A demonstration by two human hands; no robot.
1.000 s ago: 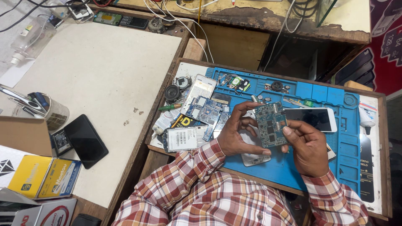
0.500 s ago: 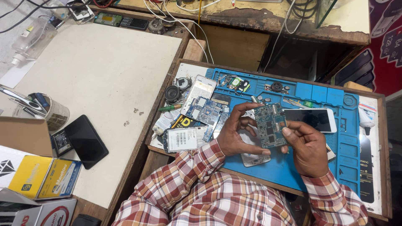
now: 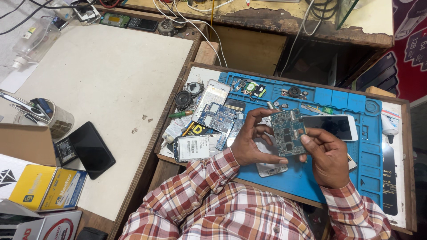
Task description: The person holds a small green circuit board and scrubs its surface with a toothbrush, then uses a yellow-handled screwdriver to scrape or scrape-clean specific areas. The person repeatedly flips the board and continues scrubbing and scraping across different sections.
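circuit board being held up over the blue mat

a small circuit board (image 3: 288, 132) is being held between both hands just above the blue work mat (image 3: 378, 146). the board is teal-green, roughly rectangular with an uneven outline, and is crowded with silver shielding cans, dark chips and tiny components; it is being kept tilted, its populated face turned upward. the left hand (image 3: 250, 140) is closed around the board's left and lower edge, thumb under its bottom corner. the right hand (image 3: 327, 155) is pinched on the board's right edge with thumb and fingertips. beneath the hands a white phone shell (image 3: 272, 168) is lying on the mat. a white smartphone (image 3: 336, 126) is lying just right of the board, and another blue board (image 3: 218, 117) is resting to the left.
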